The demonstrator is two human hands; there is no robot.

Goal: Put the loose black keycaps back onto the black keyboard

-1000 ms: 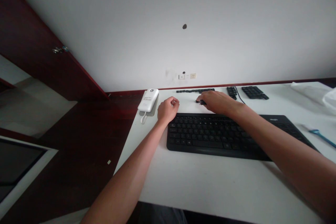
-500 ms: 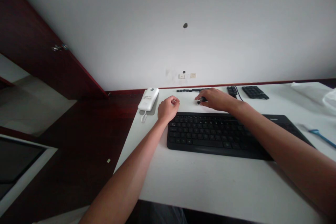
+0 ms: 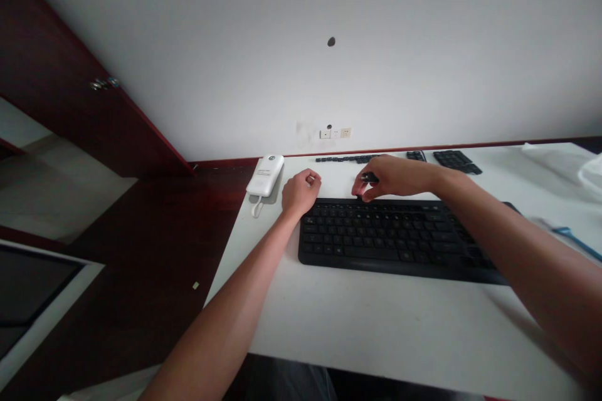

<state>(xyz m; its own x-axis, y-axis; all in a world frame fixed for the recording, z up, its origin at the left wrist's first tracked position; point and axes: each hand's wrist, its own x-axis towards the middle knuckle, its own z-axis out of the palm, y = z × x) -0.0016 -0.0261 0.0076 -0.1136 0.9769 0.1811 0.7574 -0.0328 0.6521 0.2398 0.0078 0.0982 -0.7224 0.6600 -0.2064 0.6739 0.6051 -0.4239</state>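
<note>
My right hand (image 3: 388, 177) is over the back edge of a black keyboard (image 3: 371, 254). Its thumb and fingertips pinch a small black keycap (image 3: 360, 198). A short dark tool (image 3: 370, 177) with a shiny end also sits within the fingers; its kind is not clear. My left hand (image 3: 301, 191) rests on the table by the keyboard's back left corner, fingers loosely curled, with nothing visible in them. A row of loose black keycaps (image 3: 345, 159) lies behind both hands along the wall side.
A white power bank (image 3: 266, 175) with a short cable lies at the table's left edge. More black keycaps (image 3: 456, 161) are grouped at the back right. A blue brush-like tool (image 3: 576, 240) and a whitish translucent plastic bag (image 3: 555, 163) lie on the right.
My right hand has come nearer, from the table behind the keyboard to the keyboard's back edge, with the keycap in its fingertips. My left hand has stayed in place.
</note>
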